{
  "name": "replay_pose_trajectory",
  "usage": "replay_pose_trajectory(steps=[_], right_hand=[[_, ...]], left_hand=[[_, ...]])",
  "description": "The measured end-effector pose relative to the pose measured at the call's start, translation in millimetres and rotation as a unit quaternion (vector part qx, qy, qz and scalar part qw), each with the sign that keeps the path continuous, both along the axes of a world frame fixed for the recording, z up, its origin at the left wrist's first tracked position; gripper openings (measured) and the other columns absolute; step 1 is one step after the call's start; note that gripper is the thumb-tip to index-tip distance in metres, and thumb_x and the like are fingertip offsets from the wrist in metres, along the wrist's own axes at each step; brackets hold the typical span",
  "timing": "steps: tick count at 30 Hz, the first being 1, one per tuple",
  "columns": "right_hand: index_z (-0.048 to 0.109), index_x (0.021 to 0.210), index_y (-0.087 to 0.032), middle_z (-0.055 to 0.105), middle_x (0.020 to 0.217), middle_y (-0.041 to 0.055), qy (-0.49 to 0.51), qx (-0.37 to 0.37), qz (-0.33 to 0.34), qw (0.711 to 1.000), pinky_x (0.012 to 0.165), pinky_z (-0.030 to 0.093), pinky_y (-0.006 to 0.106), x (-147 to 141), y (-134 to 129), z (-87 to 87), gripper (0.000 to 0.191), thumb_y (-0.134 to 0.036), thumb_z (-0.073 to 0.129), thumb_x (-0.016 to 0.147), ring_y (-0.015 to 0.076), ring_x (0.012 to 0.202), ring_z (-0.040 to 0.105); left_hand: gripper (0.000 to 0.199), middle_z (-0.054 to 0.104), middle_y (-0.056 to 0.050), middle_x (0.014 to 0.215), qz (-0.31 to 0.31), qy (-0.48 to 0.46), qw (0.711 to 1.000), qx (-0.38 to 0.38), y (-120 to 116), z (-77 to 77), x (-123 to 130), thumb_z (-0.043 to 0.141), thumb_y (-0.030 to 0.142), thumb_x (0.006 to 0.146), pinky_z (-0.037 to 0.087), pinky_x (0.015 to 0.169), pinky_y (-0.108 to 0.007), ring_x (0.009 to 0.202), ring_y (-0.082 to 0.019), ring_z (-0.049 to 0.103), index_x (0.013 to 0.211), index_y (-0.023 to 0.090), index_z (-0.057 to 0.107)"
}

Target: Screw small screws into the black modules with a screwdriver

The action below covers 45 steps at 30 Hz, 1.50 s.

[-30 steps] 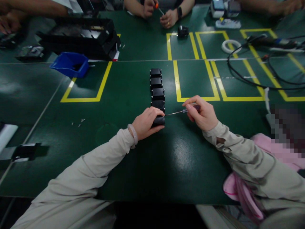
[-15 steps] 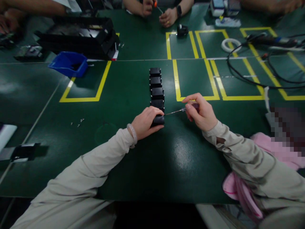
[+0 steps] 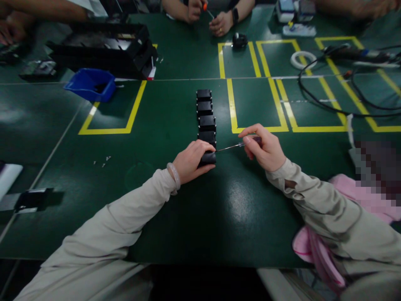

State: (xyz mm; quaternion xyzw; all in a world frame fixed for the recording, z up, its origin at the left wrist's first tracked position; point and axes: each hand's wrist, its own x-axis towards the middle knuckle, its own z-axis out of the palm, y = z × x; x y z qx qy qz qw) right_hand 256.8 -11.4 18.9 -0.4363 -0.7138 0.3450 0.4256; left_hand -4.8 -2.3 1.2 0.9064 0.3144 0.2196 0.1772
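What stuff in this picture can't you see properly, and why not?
All in the head view:
- Left side of the nearest black block: hidden by the left hand.
- Tip of the screwdriver in the right hand: too small to make out.
- Dark stuff in the blue bin: too dark to name.
- Person across the table: cut off by the top edge.

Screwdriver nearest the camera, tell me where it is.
Head view, right of centre: the screwdriver is in the right hand, its tip by the black block held by the left hand.
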Motion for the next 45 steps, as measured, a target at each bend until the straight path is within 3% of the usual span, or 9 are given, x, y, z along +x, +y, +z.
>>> replay_pose_trajectory(steps=[3,8,13,18,23,29,33,39,45], right_hand=[[0.056,0.095,-0.022,0.045,0.046,-0.0090,0.001,-0.011,-0.007,1.000,0.037,0.033,0.024,0.0,0.0,-1.0,0.017,-0.038,0.051,0.097,0.0079,0.035,0.044],[0.054,0.103,-0.023,0.052,0.055,-0.0069,0.014,0.003,-0.003,1.000,0.041,0.037,0.025,-0.6,-0.6,-0.5,0.011,-0.032,0.051,0.098,0.0085,0.040,0.048],[0.056,0.095,-0.023,0.044,0.045,-0.0089,0.003,-0.010,-0.008,1.000,0.036,0.032,0.024,0.0,-0.5,-1.1,0.017,-0.037,0.049,0.098,0.0086,0.034,0.044],[0.053,0.106,-0.023,0.050,0.056,-0.0072,0.017,0.010,0.003,1.000,0.040,0.037,0.025,-1.2,-1.9,-1.1,0.013,-0.032,0.048,0.099,0.0086,0.040,0.048],[0.055,0.094,-0.023,0.045,0.047,-0.0088,0.003,-0.002,-0.002,1.000,0.036,0.033,0.025,-1.1,-1.6,0.6,0.017,-0.039,0.050,0.098,0.0083,0.035,0.045],[0.052,0.105,-0.024,0.052,0.056,-0.0071,0.015,-0.001,0.009,1.000,0.041,0.038,0.026,-1.4,-1.3,1.3,0.014,-0.035,0.050,0.098,0.0090,0.041,0.049],[0.055,0.095,-0.023,0.046,0.047,-0.0092,0.003,-0.013,-0.001,1.000,0.037,0.033,0.025,-1.3,-1.5,1.0,0.018,-0.040,0.051,0.097,0.0081,0.035,0.045],[0.053,0.103,-0.024,0.050,0.052,-0.0074,0.028,-0.016,0.004,0.999,0.039,0.036,0.027,-0.9,-0.8,-0.7,0.014,-0.037,0.052,0.097,0.0099,0.039,0.047],[0.055,0.095,-0.024,0.044,0.045,-0.0090,0.025,-0.031,-0.005,0.999,0.035,0.032,0.026,-1.0,-1.1,-1.3,0.018,-0.041,0.051,0.097,0.0095,0.034,0.044]], left_hand=[[0.035,0.058,-0.010,0.115,0.002,0.001,1.000,-0.003,0.0,0.1,0.4,0.064,0.030,0.089,0.049,0.096,-0.044,0.110,-0.025,0.056,0.118,0.017,0.048],[0.036,0.058,-0.010,0.115,0.000,0.000,1.000,-0.003,0.2,0.4,1.6,0.065,0.030,0.089,0.049,0.096,-0.044,0.110,-0.025,0.056,0.118,0.017,0.048],[0.035,0.059,-0.010,0.115,-0.001,0.000,1.000,0.004,0.1,0.7,1.4,0.064,0.029,0.089,0.049,0.096,-0.043,0.109,-0.025,0.056,0.117,0.016,0.048],[0.035,0.058,-0.011,0.115,-0.001,0.002,1.000,0.007,-0.3,1.1,1.4,0.064,0.030,0.089,0.049,0.096,-0.043,0.109,-0.025,0.056,0.117,0.016,0.048],[0.034,0.058,-0.010,0.115,0.000,0.003,1.000,0.001,-0.4,0.6,1.0,0.063,0.030,0.090,0.049,0.096,-0.043,0.109,-0.025,0.055,0.117,0.017,0.048],[0.034,0.058,-0.010,0.116,0.000,0.004,1.000,-0.008,0.6,-0.1,0.4,0.063,0.031,0.090,0.048,0.098,-0.044,0.111,-0.025,0.055,0.118,0.018,0.048],[0.033,0.058,-0.010,0.116,0.001,0.003,1.000,-0.010,0.3,1.4,1.0,0.062,0.030,0.090,0.048,0.097,-0.044,0.110,-0.025,0.055,0.117,0.017,0.048],[0.034,0.058,-0.010,0.116,0.001,0.006,1.000,-0.012,0.3,1.0,1.2,0.063,0.031,0.090,0.048,0.098,-0.044,0.110,-0.025,0.055,0.117,0.017,0.048],[0.033,0.058,-0.011,0.115,-0.002,0.003,1.000,-0.005,-0.1,1.5,1.6,0.063,0.030,0.090,0.048,0.097,-0.044,0.110,-0.025,0.055,0.117,0.016,0.049]])
